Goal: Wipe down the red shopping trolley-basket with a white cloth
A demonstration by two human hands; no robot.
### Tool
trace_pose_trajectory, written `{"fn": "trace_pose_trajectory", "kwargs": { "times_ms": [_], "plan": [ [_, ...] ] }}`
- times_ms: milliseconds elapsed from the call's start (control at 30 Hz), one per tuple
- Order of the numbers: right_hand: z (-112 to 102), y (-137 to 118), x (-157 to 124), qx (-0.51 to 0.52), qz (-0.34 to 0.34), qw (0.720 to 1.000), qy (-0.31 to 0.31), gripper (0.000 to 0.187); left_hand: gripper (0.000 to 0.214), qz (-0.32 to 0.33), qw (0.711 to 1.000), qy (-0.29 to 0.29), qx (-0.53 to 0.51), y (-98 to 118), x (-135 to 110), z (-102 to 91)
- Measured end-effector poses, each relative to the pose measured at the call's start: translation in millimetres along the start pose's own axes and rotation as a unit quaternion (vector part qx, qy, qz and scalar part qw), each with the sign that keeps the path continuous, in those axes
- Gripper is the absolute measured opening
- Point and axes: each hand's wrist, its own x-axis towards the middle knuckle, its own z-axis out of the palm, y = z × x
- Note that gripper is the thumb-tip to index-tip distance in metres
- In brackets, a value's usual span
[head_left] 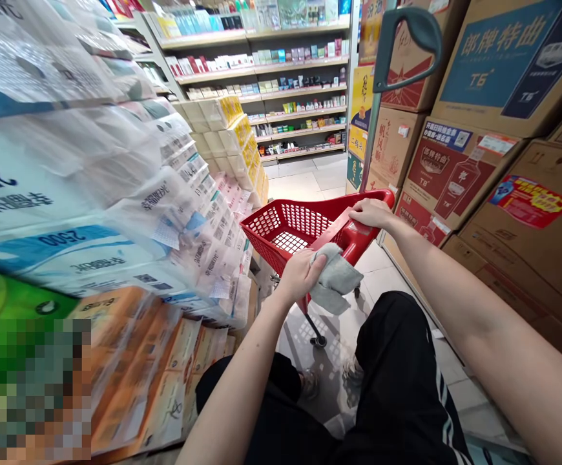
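A red plastic shopping cart (353,201) stands in front of my legs, its holed basket bare inside. My left hand (298,274) is closed on a folded grey cloth (336,274), thumb on top, at the left part of the cart's push bar. The cloth hangs over the bar and hides part of it; whether the fingers also grip the bar cannot be seen. My right hand (371,213) rests over the right part of the same bar with its fingers bent round it.
Stacked tissue packs (165,213) line the left side, with orange packs (165,387) nearer me. Cardboard cartons (450,174) rise on the right, close to the cart. A grey handle on a pole (376,77) stands before them. Shelves of small boxes (261,68) close the far end.
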Motion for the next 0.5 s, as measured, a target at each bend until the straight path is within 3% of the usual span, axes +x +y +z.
{"fn": "trace_pose_trajectory", "kwargs": {
  "times_ms": [133,300,400,500],
  "plan": [
    [-0.2,8.3,3.1,-0.008,-0.041,0.999,0.005,0.036,0.052,0.039,0.993,0.107,-0.018,-33.5,-17.3,16.6],
    [1.3,4.2,2.5,-0.012,-0.037,0.999,0.022,0.039,0.051,-0.017,0.982,0.176,-0.070,-65.6,-13.8,31.1],
    [2.6,-5.8,-0.1,-0.009,0.013,0.999,0.048,0.041,0.047,-0.068,0.966,0.224,-0.106,-67.8,-9.4,36.5],
    [4.3,-19.8,-4.3,0.011,0.121,0.989,0.088,0.044,0.043,-0.098,0.959,0.232,-0.127,-62.7,-7.2,40.2]
  ]
}}
